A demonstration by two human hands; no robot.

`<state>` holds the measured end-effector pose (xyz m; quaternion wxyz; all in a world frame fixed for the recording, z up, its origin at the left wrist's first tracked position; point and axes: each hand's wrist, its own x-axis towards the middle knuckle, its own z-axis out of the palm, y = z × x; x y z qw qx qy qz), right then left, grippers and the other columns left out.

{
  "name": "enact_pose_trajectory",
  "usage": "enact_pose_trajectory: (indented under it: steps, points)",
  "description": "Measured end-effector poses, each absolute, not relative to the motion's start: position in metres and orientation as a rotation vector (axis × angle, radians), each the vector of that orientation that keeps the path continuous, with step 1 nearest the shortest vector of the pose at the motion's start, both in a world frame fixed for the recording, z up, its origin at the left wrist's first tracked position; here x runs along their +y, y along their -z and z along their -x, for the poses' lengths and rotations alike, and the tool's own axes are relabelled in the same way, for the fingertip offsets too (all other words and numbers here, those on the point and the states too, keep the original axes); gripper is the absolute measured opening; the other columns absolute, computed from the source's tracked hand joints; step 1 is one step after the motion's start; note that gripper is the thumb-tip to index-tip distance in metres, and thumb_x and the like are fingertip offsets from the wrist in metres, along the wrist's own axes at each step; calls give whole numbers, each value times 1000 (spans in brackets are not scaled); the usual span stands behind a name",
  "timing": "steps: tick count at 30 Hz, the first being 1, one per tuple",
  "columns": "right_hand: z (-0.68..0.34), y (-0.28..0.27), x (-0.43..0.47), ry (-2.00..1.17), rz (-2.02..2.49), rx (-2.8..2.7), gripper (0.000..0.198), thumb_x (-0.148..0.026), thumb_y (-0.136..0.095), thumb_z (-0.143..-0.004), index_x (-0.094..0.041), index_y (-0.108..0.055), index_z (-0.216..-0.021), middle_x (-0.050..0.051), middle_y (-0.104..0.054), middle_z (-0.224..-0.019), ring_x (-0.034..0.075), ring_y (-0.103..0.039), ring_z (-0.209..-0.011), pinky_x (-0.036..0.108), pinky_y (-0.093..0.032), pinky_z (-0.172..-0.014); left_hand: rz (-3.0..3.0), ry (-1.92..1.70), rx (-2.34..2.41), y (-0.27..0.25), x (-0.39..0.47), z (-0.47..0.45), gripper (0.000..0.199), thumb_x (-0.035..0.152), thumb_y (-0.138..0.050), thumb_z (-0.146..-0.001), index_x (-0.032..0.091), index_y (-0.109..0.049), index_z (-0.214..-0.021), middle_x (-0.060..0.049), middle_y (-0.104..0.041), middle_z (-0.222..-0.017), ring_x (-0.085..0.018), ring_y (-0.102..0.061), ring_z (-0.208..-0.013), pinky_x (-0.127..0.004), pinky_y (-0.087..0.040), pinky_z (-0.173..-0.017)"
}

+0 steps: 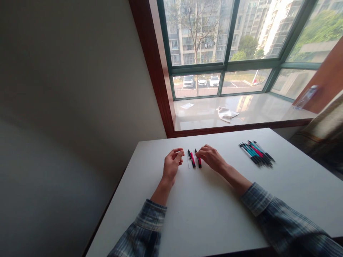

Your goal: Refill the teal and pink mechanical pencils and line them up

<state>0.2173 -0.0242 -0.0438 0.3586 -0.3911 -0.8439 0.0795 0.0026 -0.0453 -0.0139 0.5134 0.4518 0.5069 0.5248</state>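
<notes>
Grey wall (80, 89) fills everything left of the hands, dim, shadowed. Window (200, 32) beyond the hands, green frame; buildings, trees and parked cars outside. Table (203, 217) under both hands: white, smooth, its far edge near the sill (200, 117), which is pale and glossy. Curtain (321, 125) far to the right of the hands, cut off by the picture's edge. Plaid sleeves run off at the bottom.

Left hand (171, 166): fingers curled, thumb close to fingertips; cannot tell if anything is held. Right hand (211, 156): fingers bent and bunched over the top of the right red-and-black piece (199, 163); touching or gripping, cannot tell.

Pile of pens (257, 153) well right of the right hand, lower ends blurred. White cloth (226, 114) beyond the right hand. Left red-and-black piece (192, 160) between the hands, a thin pale rod (188, 164) just beside it. The right piece's upper part is hidden by fingers.
</notes>
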Motion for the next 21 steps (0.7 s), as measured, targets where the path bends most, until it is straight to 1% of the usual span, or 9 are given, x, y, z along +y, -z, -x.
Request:
enact_pose_trajectory:
  steps: [9,13,15,18,20,21]
  points:
    - [-217,43,-25,-262,988,-2157,26,-31,-56,-103,-26,-80,-98,8,-74,-84,23,-61,-78,35,-52,-71,-1089,-1260,1209,15,-46,-3,41,49,-81,-73,18,-72,-98,-5,-70,-89,-11,-54,-64,-25,-45,-65]
    - [-219,38,-26,-241,1002,-2110,26,-32,-54,-103,-26,-79,-99,8,-75,-86,23,-62,-80,36,-52,-72,-1084,-1257,1212,14,-45,-3,42,50,-81,-73,18,-72,-98,-4,-70,-89,-10,-55,-64,-26,-45,-66]
    - [-225,33,-27,-201,1032,-2063,25,-34,-55,-103,-24,-77,-98,8,-75,-88,23,-63,-81,35,-52,-73,-1072,-1267,1209,13,-45,-3,41,51,-81,-73,18,-70,-95,-3,-68,-87,-9,-52,-62,-25,-44,-64]
    - [-250,24,-31,-55,1184,-1928,31,-40,-55,-103,-21,-72,-85,6,-72,-78,22,-61,-75,33,-48,-72,-1062,-1306,1174,9,-44,-4,38,52,-79,-75,18,-63,-82,3,-58,-73,-8,-45,-56,-22,-38,-56]
    - [-280,20,-36,84,1362,-1783,42,-44,-51,-103,-20,-67,-73,5,-67,-68,21,-59,-68,33,-44,-69,-1068,-1321,1137,6,-44,-5,41,52,-77,-76,19,-53,-72,6,-48,-64,-7,-40,-53,-22,-35,-52]
    - [-298,19,-39,148,1455,-1715,45,-46,-49,-104,-21,-65,-70,6,-65,-66,21,-58,-66,33,-43,-68,-1058,-1327,1120,5,-44,-5,42,51,-76,-76,20,-49,-69,6,-47,-63,-7,-39,-52,-21,-34,-51]
